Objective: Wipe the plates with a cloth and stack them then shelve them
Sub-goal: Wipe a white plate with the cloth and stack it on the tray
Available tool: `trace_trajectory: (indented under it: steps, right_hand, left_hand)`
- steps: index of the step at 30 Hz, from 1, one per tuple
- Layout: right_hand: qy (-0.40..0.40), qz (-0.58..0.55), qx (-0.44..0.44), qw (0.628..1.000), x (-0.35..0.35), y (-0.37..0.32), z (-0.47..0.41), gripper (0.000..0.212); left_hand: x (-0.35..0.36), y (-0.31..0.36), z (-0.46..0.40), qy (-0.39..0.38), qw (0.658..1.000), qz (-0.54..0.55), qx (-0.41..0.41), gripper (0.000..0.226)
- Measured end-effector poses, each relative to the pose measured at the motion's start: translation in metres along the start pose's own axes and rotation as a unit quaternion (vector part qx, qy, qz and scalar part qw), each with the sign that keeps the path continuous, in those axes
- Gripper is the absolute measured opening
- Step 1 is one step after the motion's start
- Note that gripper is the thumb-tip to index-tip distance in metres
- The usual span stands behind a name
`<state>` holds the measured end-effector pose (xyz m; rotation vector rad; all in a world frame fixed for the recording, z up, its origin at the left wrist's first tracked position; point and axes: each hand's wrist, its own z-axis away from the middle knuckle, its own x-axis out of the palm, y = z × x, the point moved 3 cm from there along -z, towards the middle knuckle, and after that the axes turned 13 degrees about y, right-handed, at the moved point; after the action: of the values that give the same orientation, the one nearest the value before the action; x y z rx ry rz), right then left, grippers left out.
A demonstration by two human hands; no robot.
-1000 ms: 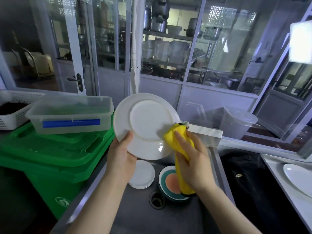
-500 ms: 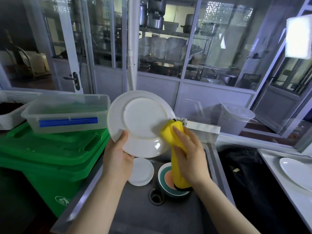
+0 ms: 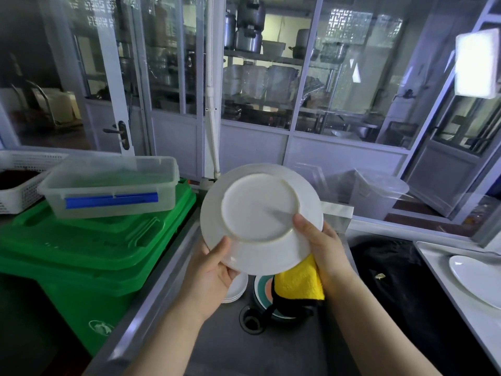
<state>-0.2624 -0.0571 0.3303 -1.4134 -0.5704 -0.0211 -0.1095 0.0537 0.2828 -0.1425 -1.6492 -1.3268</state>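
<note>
Left hand (image 3: 210, 278) grips the plate (image 3: 260, 217) at its lower left rim: thumb curled over the near face, fingers hidden behind. Right hand (image 3: 322, 248) holds the lower right rim, thumb pressed on the near face at the foot ring, fingers behind the plate pinching the cloth (image 3: 299, 284) against its far side. Cloth is yellow with a dark edge; it hangs below the plate rim.

Plate is white, tilted nearly upright, underside toward the camera, held above the sink (image 3: 217, 346).

In the sink, beneath the plate: a stack of small white plates (image 3: 238, 290) on the left, and a coloured plate (image 3: 264, 289) just beside it, partly covered by the hanging cloth. Drain (image 3: 252, 320) lies near both.

Left of the sink: green bin (image 3: 89, 248) with a clear tub (image 3: 111, 185) on its lid. Far right: a white plate (image 3: 477, 278) lies on a tray (image 3: 444, 275), well apart from the sink.
</note>
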Motion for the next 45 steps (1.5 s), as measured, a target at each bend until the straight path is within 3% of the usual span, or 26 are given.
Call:
trace_trajectory:
  steps: [3, 6, 9, 12, 14, 17, 19, 21, 24, 27, 33, 40, 43, 45]
  right_hand:
    - [-0.035, 0.026, -0.013, 0.999, -0.006, -0.016, -0.006, 0.039]
    - [-0.045, 0.076, -0.01, 0.996, -0.012, -0.024, -0.013, 0.042]
    - [-0.067, 0.1, 0.006, 0.993, -0.015, -0.023, -0.017, 0.056]
    - [-0.068, 0.11, 0.021, 0.991, -0.016, -0.018, -0.019, 0.068]
    - [-0.02, 0.121, 0.023, 0.992, -0.019, -0.014, -0.022, 0.069]
    - [0.13, 0.155, 0.021, 0.979, -0.032, -0.012, -0.028, 0.041]
    - [0.184, 0.135, -0.024, 0.973, -0.037, -0.014, -0.03, 0.027]
    - [0.16, 0.155, -0.138, 0.965, -0.032, -0.02, -0.026, 0.039]
    - [0.051, 0.307, -0.322, 0.894, -0.009, -0.033, -0.018, 0.062]
    - [0.03, 0.342, -0.405, 0.847, 0.008, -0.035, -0.013, 0.073]
    - [0.011, 0.352, -0.422, 0.835, 0.025, -0.006, 0.022, 0.062]
    - [-0.104, 0.367, -0.449, 0.808, 0.022, 0.0, 0.045, 0.067]
    - [-0.078, 0.391, -0.475, 0.785, -0.004, -0.001, 0.036, 0.072]
    - [-0.044, 0.4, -0.456, 0.794, -0.025, 0.001, 0.026, 0.07]
  left_hand:
    - [-0.017, 0.014, -0.012, 0.006, 0.999, -0.003, -0.047, 0.055]
    - [-0.018, 0.038, -0.026, -0.008, 0.996, -0.032, -0.084, 0.055]
    - [-0.005, 0.055, -0.03, -0.036, 0.987, -0.127, -0.089, 0.043]
    - [0.004, 0.064, -0.029, -0.015, 0.964, -0.259, -0.061, 0.034]
    - [0.008, 0.067, -0.028, 0.0, 0.957, -0.288, -0.031, 0.035]
    - [0.014, 0.067, -0.026, -0.011, 0.971, -0.239, -0.002, 0.026]
    - [0.019, 0.069, -0.023, -0.015, 0.978, -0.205, 0.03, 0.027]
    - [0.026, 0.072, -0.021, -0.001, 0.977, -0.199, 0.082, 0.026]
    - [0.038, 0.073, -0.015, 0.027, 0.953, -0.233, 0.191, 0.012]
    - [0.05, 0.064, -0.011, 0.062, 0.935, -0.227, 0.266, 0.019]
    - [0.062, 0.036, -0.007, 0.169, 0.921, -0.167, 0.307, 0.019]
    - [0.06, 0.007, 0.001, 0.199, 0.94, -0.127, 0.247, 0.055]
    - [0.054, -0.003, 0.002, 0.202, 0.945, -0.119, 0.228, 0.046]
    - [0.049, -0.012, 0.001, 0.188, 0.954, -0.114, 0.202, 0.035]
